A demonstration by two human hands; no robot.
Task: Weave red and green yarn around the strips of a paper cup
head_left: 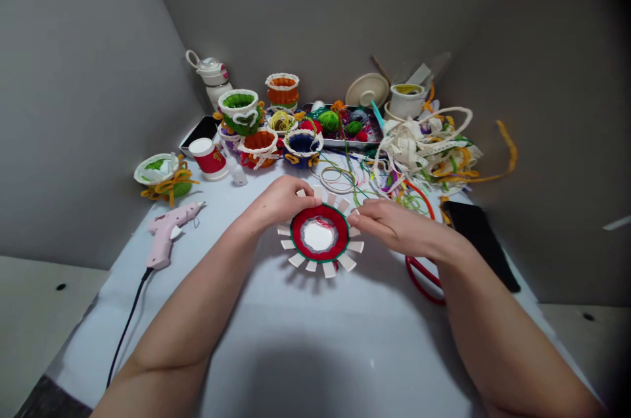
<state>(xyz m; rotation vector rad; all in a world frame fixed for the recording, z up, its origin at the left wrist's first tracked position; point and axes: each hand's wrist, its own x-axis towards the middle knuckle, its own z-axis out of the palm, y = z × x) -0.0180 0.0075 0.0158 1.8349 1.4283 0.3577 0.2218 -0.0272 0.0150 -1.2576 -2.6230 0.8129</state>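
Note:
Between my hands is a paper cup cut into strips (340,238), woven with red yarn and a green outer ring. Its white strips spread outward like rays, and its round white bottom shows in the middle. My left hand (288,198) pinches the rim at the upper left. On the right side, my right hand (382,222) has its thumb and fingers closed at the strips and the green edge. Whether its fingertips also hold a yarn end is too small to make out. The cup is held just over the white table.
A pink glue gun (170,231) lies at left, its black cord running to the front. Finished yarn baskets (239,109), a red-and-white paper cup (210,160) and a tray of yarn balls (374,132) stand behind. Tangled trims (419,148), red-handled scissors (419,280) and a black phone (478,244) lie right.

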